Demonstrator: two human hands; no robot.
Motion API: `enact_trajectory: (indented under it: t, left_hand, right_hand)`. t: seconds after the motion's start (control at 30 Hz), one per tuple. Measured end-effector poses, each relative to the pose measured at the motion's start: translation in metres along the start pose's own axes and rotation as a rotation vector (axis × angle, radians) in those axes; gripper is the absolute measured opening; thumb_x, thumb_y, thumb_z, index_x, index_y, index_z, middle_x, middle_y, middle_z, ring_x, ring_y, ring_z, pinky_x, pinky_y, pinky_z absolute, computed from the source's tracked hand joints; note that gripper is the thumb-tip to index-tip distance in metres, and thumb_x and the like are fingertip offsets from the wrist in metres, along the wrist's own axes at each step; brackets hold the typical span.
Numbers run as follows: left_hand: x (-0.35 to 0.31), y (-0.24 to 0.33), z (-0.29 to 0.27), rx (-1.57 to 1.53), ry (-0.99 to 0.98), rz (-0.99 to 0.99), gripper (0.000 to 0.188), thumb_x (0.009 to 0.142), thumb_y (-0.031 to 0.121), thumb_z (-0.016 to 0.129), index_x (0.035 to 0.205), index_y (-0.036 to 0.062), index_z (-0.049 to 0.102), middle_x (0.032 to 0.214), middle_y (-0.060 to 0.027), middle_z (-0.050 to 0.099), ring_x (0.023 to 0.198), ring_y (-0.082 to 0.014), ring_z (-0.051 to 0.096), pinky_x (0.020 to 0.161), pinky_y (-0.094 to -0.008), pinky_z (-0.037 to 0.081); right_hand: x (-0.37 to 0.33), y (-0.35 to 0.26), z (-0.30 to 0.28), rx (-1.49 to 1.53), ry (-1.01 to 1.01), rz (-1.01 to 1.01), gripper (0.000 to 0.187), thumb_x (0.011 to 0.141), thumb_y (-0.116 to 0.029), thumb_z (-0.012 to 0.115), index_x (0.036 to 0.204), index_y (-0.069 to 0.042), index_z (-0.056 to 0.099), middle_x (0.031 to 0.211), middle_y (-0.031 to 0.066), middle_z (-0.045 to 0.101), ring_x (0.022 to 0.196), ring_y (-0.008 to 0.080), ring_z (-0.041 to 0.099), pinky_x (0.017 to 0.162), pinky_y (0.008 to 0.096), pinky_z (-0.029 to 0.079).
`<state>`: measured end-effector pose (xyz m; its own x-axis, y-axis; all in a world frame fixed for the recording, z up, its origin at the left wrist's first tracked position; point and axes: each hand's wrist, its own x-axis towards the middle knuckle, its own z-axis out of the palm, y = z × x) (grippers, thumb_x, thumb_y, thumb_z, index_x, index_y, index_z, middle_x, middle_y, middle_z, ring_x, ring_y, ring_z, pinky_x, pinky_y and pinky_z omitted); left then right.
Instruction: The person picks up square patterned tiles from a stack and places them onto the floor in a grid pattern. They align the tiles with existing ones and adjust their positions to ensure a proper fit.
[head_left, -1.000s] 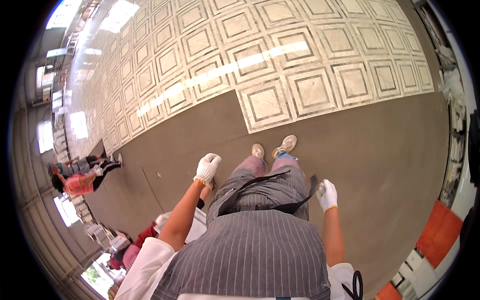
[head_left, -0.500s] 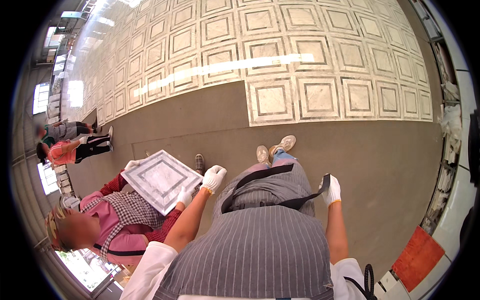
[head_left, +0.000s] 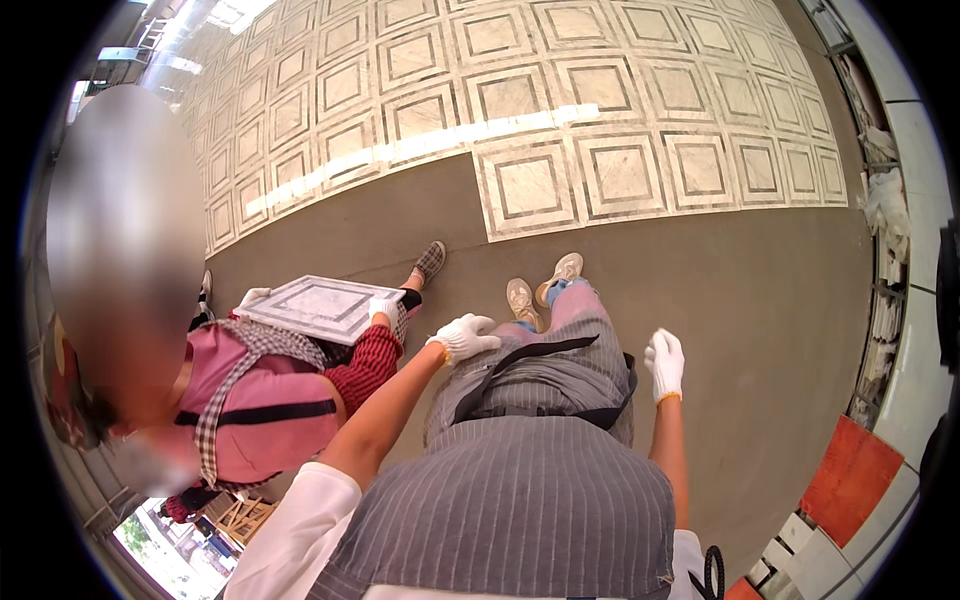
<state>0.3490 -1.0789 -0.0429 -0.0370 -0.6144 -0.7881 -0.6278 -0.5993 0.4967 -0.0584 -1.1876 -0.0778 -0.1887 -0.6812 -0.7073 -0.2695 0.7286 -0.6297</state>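
My left hand (head_left: 465, 338), in a white knit glove with a yellow cuff, is beside my striped grey apron (head_left: 540, 490) near thigh height. Its fingers are stretched out, with nothing in them. To the right of my legs, my right hand (head_left: 664, 365) wears a matching glove and is apart from the apron. Its fingers are loosely bent, and I see nothing held. A black strap (head_left: 525, 362) lies slack across my lap. On my left, a person in pink and a checked apron carries a square grey-and-white marble tile (head_left: 318, 306) with both gloved hands.
Rows of framed marble tiles (head_left: 528, 190) cover the floor ahead, ending at a stepped edge on the grey floor (head_left: 740, 300). Racks with stacked pieces (head_left: 885, 220) line the right side. A red-orange panel (head_left: 850, 478) stands at the lower right.
My right hand has let go of the black strap. My left hand has moved right, toward my thigh, and its fingers have opened. The person with the tile has moved forward, and the tile looks flatter.
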Motion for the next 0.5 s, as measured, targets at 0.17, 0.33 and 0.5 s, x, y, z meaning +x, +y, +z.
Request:
enact_trajectory:
  t: [0.17,0.33,0.5]
  left_hand:
    - [0.01,0.037,0.016,0.229,-0.304,-0.089,0.057,0.078,0.053,0.058,0.123,0.0171,0.06,0.128,-0.0187,0.052,0.118,-0.0367,0.05,0.098,-0.0424,0.041]
    - [0.025,0.06,0.026,0.223,-0.193,-0.109,0.046,0.077,0.045,0.062,0.112,0.0145,0.065,0.108,-0.0176,0.063,0.1,-0.0354,0.061,0.088,-0.0415,0.048]
    - [0.05,0.1,0.064,0.087,-0.049,-0.126,0.025,0.079,0.03,0.063,0.09,0.0084,0.068,0.092,-0.0152,0.067,0.088,-0.0322,0.064,0.077,-0.0415,0.05]
  right_hand:
    - [-0.021,-0.063,0.047,-0.591,-0.285,-0.196,0.06,0.082,-0.037,0.066,0.126,0.001,0.052,0.124,0.0189,0.058,0.114,0.0267,0.055,0.097,0.0344,0.042]
    - [-0.002,-0.072,0.05,-1.249,-0.471,-0.226,0.042,0.082,-0.04,0.062,0.111,-0.01,0.06,0.111,0.0177,0.062,0.105,0.0344,0.058,0.091,0.0425,0.046]
    - [0.052,-0.082,-0.001,-1.229,-0.62,-0.247,0.029,0.085,-0.034,0.058,0.095,-0.008,0.059,0.097,0.0195,0.065,0.097,0.036,0.06,0.084,0.0447,0.046]
